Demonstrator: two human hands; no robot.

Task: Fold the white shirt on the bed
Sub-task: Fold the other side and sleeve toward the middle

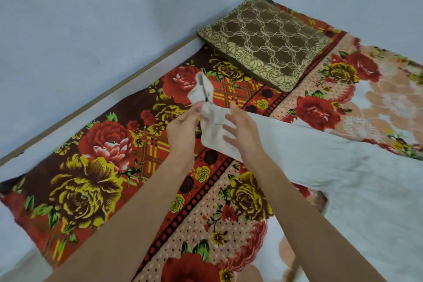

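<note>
Currently your left hand (pixel 183 129) pinches the white shirt (pixel 320 167) sleeve's cuff (pixel 202 91); right hand (pixel 240 131) lies open against the sleeve, near the bed's (pixel 91 178) wall-side edge.

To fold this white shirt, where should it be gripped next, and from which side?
Grip the lifted cuff end of the white shirt, where the left hand already pinches it and the right hand supports it, coming from the wall side; the body lies flat rightward.

White shirt (pixel 343 167) spread on bed, sleeve cuff (buttoned) lifted
</note>
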